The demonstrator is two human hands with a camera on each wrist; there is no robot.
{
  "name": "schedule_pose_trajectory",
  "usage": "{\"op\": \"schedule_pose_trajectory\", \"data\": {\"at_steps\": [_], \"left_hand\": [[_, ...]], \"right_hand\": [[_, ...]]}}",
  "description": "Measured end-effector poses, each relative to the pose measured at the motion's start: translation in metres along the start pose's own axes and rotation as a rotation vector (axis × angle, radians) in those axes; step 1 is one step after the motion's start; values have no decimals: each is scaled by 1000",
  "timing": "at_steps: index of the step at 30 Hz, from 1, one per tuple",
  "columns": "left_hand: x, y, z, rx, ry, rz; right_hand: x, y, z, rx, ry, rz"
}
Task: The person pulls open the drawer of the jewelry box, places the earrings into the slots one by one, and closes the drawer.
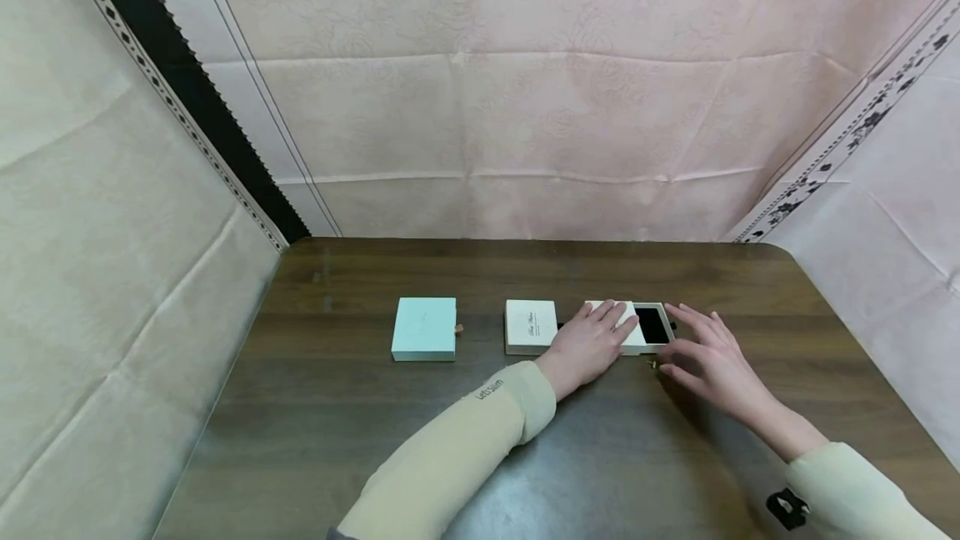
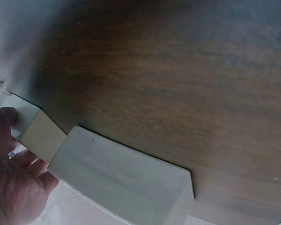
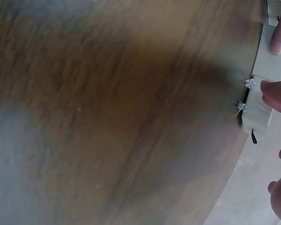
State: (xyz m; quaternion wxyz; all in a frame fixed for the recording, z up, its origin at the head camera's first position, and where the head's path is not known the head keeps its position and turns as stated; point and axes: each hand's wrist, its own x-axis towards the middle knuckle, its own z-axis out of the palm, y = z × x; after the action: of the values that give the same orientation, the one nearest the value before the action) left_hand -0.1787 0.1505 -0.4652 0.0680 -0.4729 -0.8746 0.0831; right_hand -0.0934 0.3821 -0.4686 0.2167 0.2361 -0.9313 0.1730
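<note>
My left hand (image 1: 588,344) lies over a white jewelry box (image 1: 632,342), its fingers stretched across the top. From the right end of that box a white drawer (image 1: 670,348) sticks out, showing a black inside. Beside it hovers my right hand (image 1: 708,361), fingers spread and slightly bent; nothing is seen held. Its thumb is close to the drawer's near edge. Two small sparkling flower-shaped jewelry pieces (image 3: 249,83) (image 3: 242,107) stand out along the near side of the drawer in the right wrist view.
Left of my left hand sits another white box (image 1: 530,325) with dark lettering, also large in the left wrist view. Farther left is a turquoise box (image 1: 424,329) with a small brown tab. All rest on a dark wooden table (image 1: 375,440), with a pale curtain (image 1: 480,123) behind.
</note>
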Motion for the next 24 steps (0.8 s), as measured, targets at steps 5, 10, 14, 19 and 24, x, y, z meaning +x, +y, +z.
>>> {"op": "schedule_pose_trajectory", "data": {"at_steps": [5, 10, 14, 19, 24], "left_hand": [[-1, -1, -1, 4, -6, 6], [1, -3, -1, 11, -3, 4], [1, -3, -1, 1, -9, 8], [2, -2, 1, -7, -26, 9], [2, -1, 2, -10, -30, 5]], "right_hand": [[2, 0, 5, -7, -2, 1], [5, 1, 8, -8, -11, -3], [5, 1, 10, -10, -25, 2], [4, 0, 12, -15, -46, 18], [3, 1, 13, -21, -51, 28]]}}
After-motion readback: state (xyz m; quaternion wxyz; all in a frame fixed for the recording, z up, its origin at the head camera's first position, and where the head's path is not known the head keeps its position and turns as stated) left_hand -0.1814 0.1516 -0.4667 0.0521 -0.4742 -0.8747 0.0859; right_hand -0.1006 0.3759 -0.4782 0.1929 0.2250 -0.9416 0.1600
